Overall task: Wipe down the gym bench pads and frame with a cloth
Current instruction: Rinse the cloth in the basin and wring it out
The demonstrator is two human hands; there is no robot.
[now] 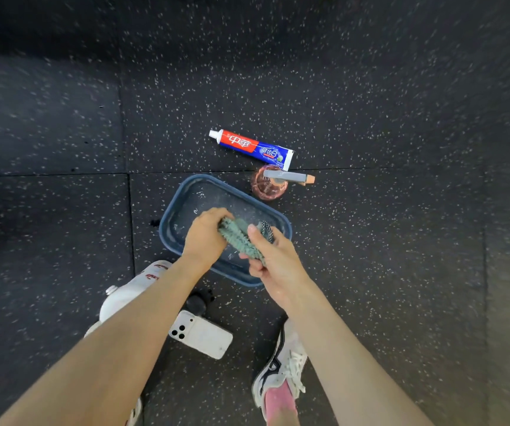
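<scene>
Over the blue basin (235, 276) on the floor (401, 118), the twisted green cloth (238, 238) runs diagonally, far-left to near-right. The left hand (206, 235) and right hand (273, 259) each have their grip closed round one end. The toothpaste tube (252, 146) beyond reads "中華".

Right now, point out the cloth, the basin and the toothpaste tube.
cloth (237, 237), head view, its twisted middle.
basin (165, 232), head view, its left rim.
toothpaste tube (240, 142), head view, its red label.
</scene>
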